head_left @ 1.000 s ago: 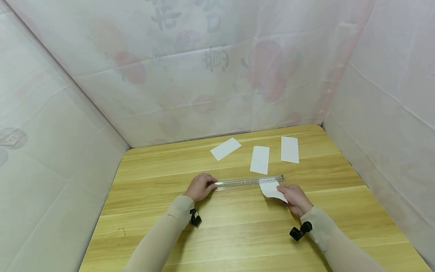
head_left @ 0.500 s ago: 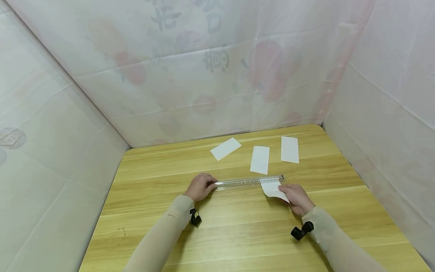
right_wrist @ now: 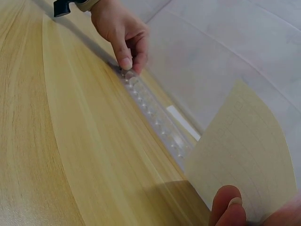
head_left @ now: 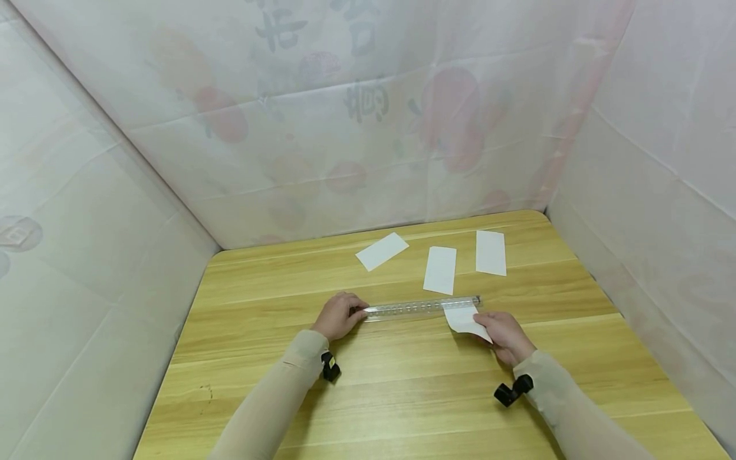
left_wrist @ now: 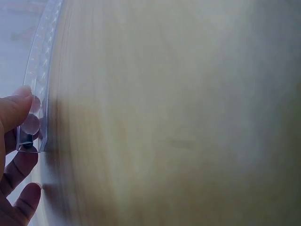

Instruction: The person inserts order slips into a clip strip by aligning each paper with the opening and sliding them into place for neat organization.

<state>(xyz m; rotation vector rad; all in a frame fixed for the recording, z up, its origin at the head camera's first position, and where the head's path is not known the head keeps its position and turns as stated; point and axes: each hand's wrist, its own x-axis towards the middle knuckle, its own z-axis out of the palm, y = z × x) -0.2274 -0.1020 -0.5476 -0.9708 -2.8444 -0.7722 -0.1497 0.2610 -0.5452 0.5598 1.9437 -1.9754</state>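
Observation:
A long clear plastic strip [head_left: 408,308] with a row of round shapes lies across the wooden table. My left hand [head_left: 340,315] pinches its left end; in the left wrist view, the thumb rests on top of the strip [left_wrist: 40,70] with fingers beneath. A white slip of paper [head_left: 464,321], bowed upward, is pinched in my right hand [head_left: 501,333]. The paper's far edge meets the strip near its right end; whether it tucks under or only touches, I cannot tell. In the right wrist view, faint printed marks show on the paper [right_wrist: 240,155].
Three more white slips lie behind the strip: a tilted left slip [head_left: 382,252], a middle slip [head_left: 440,270] and a right slip [head_left: 490,253]. Pale fabric walls [head_left: 368,160] enclose the wooden table [head_left: 368,396] at the back and both sides.
My right hand has shifted slightly to the right with the paper, whose edge has slid a little along the strip. My left hand and the strip stay in place.

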